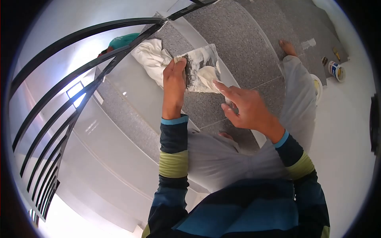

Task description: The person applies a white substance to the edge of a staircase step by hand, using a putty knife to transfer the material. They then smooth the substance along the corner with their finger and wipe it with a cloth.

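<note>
My left hand is closed on the left edge of a flat, square plate smeared with white paste. A thicker mound of white paste lies on the plate's right part. My right hand is just right of the plate, its index finger stretched toward the mound and touching its edge, with paste on the fingertip. Its thumb is apart from the index finger; something small and greyish shows between them, too unclear to name. A crumpled white cloth lies left of the plate.
Black metal railing curves along the left. Speckled grey stair treads lie ahead and below. At the right stand a small tub and a white bucket, partly behind my leg. Someone in green is beyond the railing.
</note>
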Motion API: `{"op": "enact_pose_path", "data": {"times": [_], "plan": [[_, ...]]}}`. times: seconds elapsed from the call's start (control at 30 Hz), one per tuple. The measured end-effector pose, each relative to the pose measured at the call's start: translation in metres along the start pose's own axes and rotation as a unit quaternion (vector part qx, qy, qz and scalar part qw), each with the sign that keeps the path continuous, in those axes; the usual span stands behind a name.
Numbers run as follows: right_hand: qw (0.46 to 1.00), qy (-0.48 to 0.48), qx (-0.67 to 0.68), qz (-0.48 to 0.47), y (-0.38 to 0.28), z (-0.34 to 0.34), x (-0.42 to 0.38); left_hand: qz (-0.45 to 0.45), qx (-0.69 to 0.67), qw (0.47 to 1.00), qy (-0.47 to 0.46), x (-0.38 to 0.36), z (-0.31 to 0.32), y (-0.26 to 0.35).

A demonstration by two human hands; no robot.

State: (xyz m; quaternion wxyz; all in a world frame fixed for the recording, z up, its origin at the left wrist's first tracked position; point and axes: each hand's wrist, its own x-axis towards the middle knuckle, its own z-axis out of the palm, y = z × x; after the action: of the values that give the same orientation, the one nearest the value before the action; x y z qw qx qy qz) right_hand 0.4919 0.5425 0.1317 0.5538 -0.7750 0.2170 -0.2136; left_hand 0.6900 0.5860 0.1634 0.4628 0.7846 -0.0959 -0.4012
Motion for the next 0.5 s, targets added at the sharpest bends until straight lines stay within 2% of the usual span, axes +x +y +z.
{"op": "enact_pose_path", "data": {"times": [0.13,0.23,0.3,0.33,0.37,0.4,0.47,0.5], "plan": [[0.999,-0.005,-0.038,0.026,0.001,0.002,-0.005,0.023,0.011,1.000,-0.013,-0.002,0.007,-0.001],[0.999,-0.006,0.004,0.035,0.000,0.006,-0.010,0.153,0.194,0.969,-0.015,0.009,-0.008,-0.013],[0.967,0.052,0.245,0.044,0.003,0.021,-0.021,0.247,0.281,0.927,0.009,0.022,-0.023,-0.030],[0.967,0.058,0.243,0.056,-0.001,0.033,-0.028,0.293,0.405,0.865,0.042,0.020,-0.027,-0.022],[0.912,0.107,0.367,0.149,-0.010,0.048,-0.039,0.247,0.273,0.928,0.064,0.030,-0.038,-0.022],[0.829,0.156,0.481,0.239,-0.013,0.064,-0.052,0.190,0.138,0.968,0.088,0.037,-0.044,-0.024],[0.834,0.149,0.444,0.292,-0.003,0.100,-0.079,0.118,-0.028,0.984,0.131,0.023,-0.028,0.002],[0.836,0.123,0.375,0.381,0.001,0.116,-0.088,0.099,-0.053,0.983,0.143,0.014,-0.014,0.014]]}}
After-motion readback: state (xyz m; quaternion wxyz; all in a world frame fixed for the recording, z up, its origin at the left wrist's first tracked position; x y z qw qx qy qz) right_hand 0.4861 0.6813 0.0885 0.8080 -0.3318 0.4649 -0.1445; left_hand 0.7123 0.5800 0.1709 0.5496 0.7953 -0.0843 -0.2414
